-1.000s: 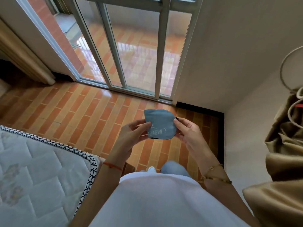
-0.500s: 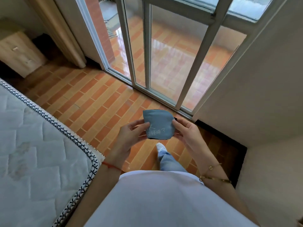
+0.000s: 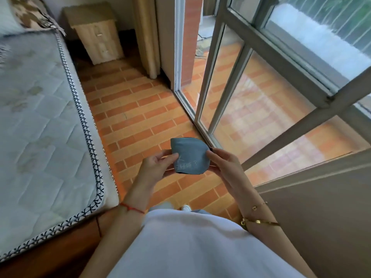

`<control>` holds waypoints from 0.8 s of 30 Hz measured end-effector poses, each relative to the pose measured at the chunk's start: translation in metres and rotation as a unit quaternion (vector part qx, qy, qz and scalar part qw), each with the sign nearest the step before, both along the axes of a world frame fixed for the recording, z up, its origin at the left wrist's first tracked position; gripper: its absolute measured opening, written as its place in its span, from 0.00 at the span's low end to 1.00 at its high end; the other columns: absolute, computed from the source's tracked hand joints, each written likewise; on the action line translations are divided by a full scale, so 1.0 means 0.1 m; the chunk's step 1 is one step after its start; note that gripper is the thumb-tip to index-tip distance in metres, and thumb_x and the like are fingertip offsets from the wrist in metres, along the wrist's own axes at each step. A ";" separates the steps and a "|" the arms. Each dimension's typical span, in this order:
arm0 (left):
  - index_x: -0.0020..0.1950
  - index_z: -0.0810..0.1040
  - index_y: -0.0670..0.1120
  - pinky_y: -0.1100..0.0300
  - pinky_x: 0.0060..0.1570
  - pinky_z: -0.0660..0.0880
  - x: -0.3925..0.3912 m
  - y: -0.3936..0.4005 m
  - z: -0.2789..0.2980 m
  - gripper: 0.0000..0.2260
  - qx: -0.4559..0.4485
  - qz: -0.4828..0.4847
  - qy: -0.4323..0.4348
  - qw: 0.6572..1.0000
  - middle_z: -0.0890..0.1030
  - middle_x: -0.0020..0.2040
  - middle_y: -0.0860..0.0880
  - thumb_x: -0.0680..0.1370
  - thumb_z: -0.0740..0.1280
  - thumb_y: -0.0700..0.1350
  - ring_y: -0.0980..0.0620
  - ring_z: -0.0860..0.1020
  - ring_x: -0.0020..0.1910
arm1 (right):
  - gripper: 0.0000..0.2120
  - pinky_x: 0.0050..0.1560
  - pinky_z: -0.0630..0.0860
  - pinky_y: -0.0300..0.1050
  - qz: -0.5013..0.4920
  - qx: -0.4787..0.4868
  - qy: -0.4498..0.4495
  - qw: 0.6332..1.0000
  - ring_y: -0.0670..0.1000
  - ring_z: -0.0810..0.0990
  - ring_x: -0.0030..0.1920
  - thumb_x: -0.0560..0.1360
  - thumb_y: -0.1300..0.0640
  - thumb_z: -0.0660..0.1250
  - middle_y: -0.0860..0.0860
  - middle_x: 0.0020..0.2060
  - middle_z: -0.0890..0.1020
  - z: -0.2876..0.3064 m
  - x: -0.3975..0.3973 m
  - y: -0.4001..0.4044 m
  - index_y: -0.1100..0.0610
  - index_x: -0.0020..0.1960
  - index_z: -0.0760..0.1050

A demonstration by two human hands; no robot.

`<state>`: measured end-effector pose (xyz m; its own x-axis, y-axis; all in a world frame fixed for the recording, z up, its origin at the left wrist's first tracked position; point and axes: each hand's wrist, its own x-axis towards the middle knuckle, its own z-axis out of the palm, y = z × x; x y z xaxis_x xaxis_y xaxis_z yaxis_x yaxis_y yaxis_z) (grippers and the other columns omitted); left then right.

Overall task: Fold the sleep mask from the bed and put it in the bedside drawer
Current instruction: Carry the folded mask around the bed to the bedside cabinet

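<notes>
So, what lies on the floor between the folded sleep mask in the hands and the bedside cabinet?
In the head view, only bare brick-patterned floor lies between the sleep mask and the wooden bedside cabinet.

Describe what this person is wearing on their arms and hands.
Both forearms are bare, with no sleeves reaching them and no gloves. The left hand has a thin red string bracelet at the wrist. The right hand has a fine gold chain bracelet and, further up the arm, a thicker gold bangle. No rings are visible on the fingers.
</notes>
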<state>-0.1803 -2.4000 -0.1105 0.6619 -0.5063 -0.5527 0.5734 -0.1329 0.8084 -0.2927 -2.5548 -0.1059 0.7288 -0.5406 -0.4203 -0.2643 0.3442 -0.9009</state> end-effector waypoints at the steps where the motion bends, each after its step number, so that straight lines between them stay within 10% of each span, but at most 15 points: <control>1: 0.58 0.79 0.40 0.67 0.37 0.81 0.02 -0.04 -0.01 0.11 0.002 0.016 0.000 1.000 0.82 0.43 0.43 0.77 0.68 0.38 0.52 0.81 0.38 | 0.04 0.43 0.82 0.41 0.012 0.001 0.001 1.000 0.47 0.84 0.41 0.76 0.59 0.67 0.51 0.42 0.85 -0.01 0.07 -0.06 0.54 0.46 0.81; 15: 0.58 0.81 0.43 0.55 0.53 0.79 0.80 -0.34 -0.18 0.12 0.033 0.131 -0.008 0.991 0.85 0.50 0.44 0.75 0.69 0.43 0.49 0.83 0.47 | 0.06 0.38 0.79 0.38 0.121 0.033 0.006 0.992 0.47 0.84 0.40 0.76 0.60 0.66 0.48 0.38 0.86 -0.23 1.28 -0.59 0.57 0.49 0.82; 24: 0.54 0.82 0.47 0.63 0.40 0.78 2.10 -0.54 -0.18 0.09 0.042 0.166 -0.009 0.985 0.86 0.48 0.47 0.75 0.70 0.44 0.52 0.83 0.46 | 0.05 0.39 0.79 0.38 0.154 0.035 0.013 0.987 0.46 0.84 0.40 0.76 0.59 0.67 0.47 0.37 0.86 -0.22 2.71 -0.84 0.56 0.47 0.82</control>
<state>0.0297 -2.4538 -0.1288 0.7932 -0.2131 -0.5705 0.5827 -0.0063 0.8126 -0.0220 -2.6392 -0.1283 0.8425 -0.2639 -0.4697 -0.3889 0.3053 -0.8692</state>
